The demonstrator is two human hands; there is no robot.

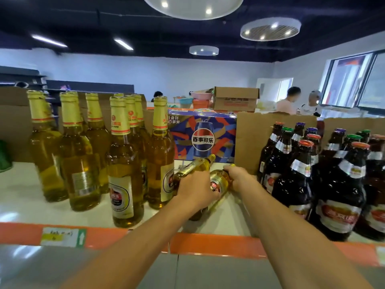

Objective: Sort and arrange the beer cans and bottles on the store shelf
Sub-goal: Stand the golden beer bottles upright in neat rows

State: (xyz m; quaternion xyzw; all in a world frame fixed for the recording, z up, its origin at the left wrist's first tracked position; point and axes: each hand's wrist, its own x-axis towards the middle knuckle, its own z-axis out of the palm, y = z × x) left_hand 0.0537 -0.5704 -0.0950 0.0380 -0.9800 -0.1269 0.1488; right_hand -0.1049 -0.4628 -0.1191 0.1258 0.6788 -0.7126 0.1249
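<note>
Along the front edge of the shelf point(25, 205) runs an orange strip, with a price label point(62, 236) stuck near its left end. On the left half stands a crowd of pale bottles point(123, 184), upright with gold foil on their necks, reaching from the back nearly to the front edge.

Just right of them, about mid-shelf, two more of the same kind lie on their sides, necks pointing towards the back. The left hand point(194, 189) has its fingers curled over the body of the near-side bottle point(198, 164). The far-side bottle point(218, 184) lies touching it, and the right hand point(241, 178) wraps round its neck end, just below the yellow cap.

Behind both, at the back edge, sits a blue Pepsi carton point(202, 138). A cardboard sheet point(250, 138) stands upright to its right. In front of that, filling the right end of the shelf, are dark bottles point(341, 184) with orange, green and purple caps, all upright and packed close.
</note>
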